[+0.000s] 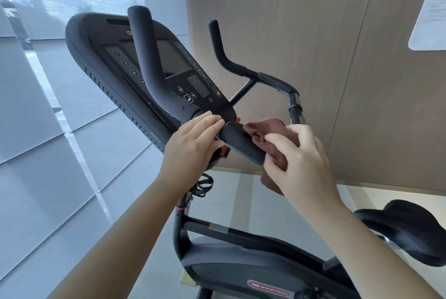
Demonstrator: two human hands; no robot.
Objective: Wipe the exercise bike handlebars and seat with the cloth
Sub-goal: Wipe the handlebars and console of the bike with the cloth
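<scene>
The black exercise bike fills the view, with its handlebars rising past the console. A padded black elbow rest of the handlebars sits at the centre. My left hand grips the near-left end of this pad, fingers curled over its top. My right hand pinches a reddish-brown cloth against the pad's right side; part of the cloth hangs below my palm. The black seat is at the lower right, partly hidden by my right forearm.
The console with screen and keypad tilts behind the left bar. A second handlebar arm curves up to the right. A wood-panel wall stands close behind the bike; window blinds lie to the left. A white notice hangs upper right.
</scene>
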